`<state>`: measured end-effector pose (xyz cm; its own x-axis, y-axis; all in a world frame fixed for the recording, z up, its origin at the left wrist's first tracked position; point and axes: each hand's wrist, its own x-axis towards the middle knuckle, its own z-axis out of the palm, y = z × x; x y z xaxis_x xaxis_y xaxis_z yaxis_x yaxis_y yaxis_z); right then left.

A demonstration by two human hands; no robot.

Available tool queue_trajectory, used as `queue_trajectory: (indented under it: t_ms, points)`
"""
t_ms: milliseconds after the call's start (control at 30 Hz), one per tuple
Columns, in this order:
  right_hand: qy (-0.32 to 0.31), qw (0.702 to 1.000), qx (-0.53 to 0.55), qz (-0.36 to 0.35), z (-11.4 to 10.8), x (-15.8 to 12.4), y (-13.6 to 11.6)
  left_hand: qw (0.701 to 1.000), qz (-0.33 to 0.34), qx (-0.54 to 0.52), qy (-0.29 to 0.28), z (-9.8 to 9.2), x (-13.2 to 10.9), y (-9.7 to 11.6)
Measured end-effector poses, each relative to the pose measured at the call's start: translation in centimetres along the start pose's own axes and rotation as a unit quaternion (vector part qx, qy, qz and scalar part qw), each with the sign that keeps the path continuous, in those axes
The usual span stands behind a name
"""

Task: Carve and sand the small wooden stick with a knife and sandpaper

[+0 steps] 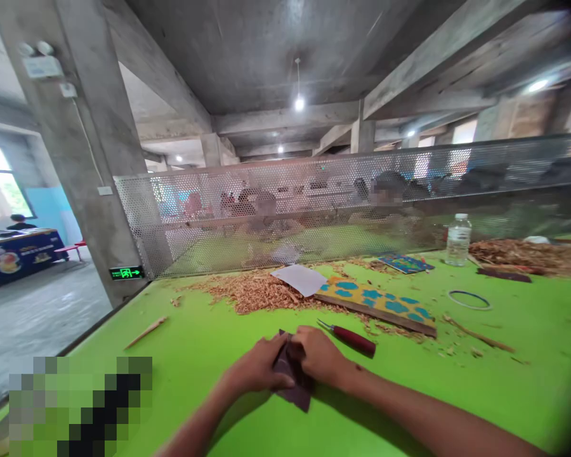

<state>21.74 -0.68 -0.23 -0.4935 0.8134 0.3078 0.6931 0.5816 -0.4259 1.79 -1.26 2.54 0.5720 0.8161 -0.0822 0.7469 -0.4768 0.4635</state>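
Note:
Both of my hands meet over a dark maroon sheet, perhaps sandpaper or cloth, on the green table. My left hand pinches its left edge with closed fingers. My right hand grips its right side, fingers curled over it. Just beyond my right hand a carving tool with a red handle lies on the table.
A wooden board with blue shapes lies past the tool, beside a white paper and wood shavings. A water bottle, a ring, wood sticks and a perforated mesh screen are farther off. People sit behind the screen.

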Motion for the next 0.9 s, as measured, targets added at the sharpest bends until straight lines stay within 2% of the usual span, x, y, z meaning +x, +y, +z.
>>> queue_trajectory:
  t_ms: [33,100,233,367,500,633,733,767,900]
  points:
    - [0.016,0.999,-0.023,0.030,0.0,0.0,0.2,1.000,-0.001,-0.003,-0.001,0.0,0.0,0.0]
    - [0.030,0.999,-0.026,0.037,0.1,-0.1,0.3,1.000,0.004,-0.004,-0.004,-0.1,-0.1,0.1]
    - [-0.009,0.997,0.057,-0.047,0.1,-0.2,-0.2,1.000,0.000,0.001,-0.020,-0.2,-0.2,0.5]
    - [0.013,0.999,-0.014,0.040,-0.3,0.1,-0.4,0.999,-0.008,0.001,-0.032,-0.4,-0.1,0.6]
    - [-0.007,0.998,0.050,-0.030,-0.1,0.1,-0.4,0.999,-0.004,0.008,-0.041,-0.2,0.3,0.2]
    - [0.012,0.999,-0.016,0.032,0.0,0.0,-0.3,0.999,0.007,0.014,-0.036,0.1,0.8,-0.6]
    - [-0.002,0.998,0.021,-0.057,-0.1,-0.1,-0.1,0.999,0.022,0.021,-0.025,0.3,1.1,-1.2]
    - [-0.005,0.998,0.025,-0.062,-0.1,-0.1,-0.1,0.999,0.026,0.020,-0.024,0.4,1.2,-1.4]
    - [0.010,1.000,-0.017,-0.001,-0.2,-0.1,0.0,0.999,0.023,0.020,-0.020,0.5,1.1,-1.8]
